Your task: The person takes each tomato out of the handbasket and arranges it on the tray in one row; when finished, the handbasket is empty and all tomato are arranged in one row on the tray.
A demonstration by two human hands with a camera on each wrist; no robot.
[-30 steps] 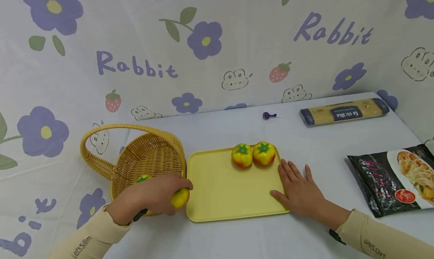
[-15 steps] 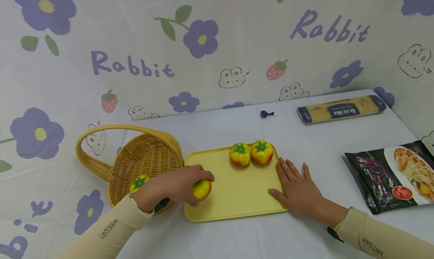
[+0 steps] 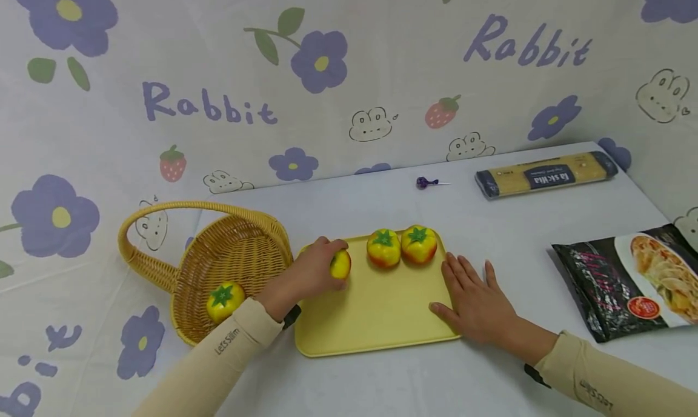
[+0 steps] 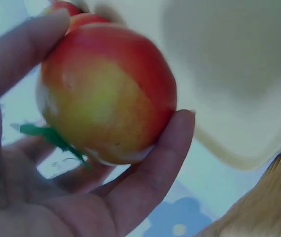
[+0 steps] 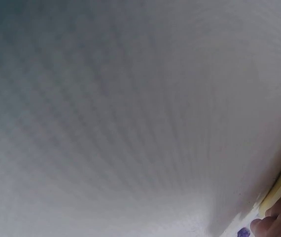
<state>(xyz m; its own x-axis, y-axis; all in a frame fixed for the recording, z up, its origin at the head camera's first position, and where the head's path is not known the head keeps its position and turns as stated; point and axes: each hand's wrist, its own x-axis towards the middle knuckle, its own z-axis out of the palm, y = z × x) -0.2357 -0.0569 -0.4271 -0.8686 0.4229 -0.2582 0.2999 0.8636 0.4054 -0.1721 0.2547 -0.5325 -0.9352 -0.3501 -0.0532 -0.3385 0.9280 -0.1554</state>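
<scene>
In the head view my left hand [image 3: 313,271] grips a yellow-and-red toy tomato [image 3: 341,264] above the left part of a yellow tray [image 3: 376,320]. The left wrist view shows thumb and fingers curled round this tomato [image 4: 106,94], its green leafy top towards the palm. Two more toy tomatoes, one [image 3: 383,248] beside the other [image 3: 418,245], sit at the tray's far right corner. Another toy tomato [image 3: 225,302] lies inside the wicker basket [image 3: 248,247] on the left. My right hand [image 3: 474,296] rests flat with spread fingers at the tray's right edge.
A lollipop [image 3: 431,182] lies behind the tray. At the back right is a pasta packet [image 3: 545,174], and a black food bag [image 3: 616,290] lies on the right. The basket's tall handle [image 3: 131,241] arches up on the left. A patterned cloth hangs behind the table.
My left hand has carried the toy tomato from the basket's rim to the right, over the tray and towards its far side. The right hand stays at the tray edge.
</scene>
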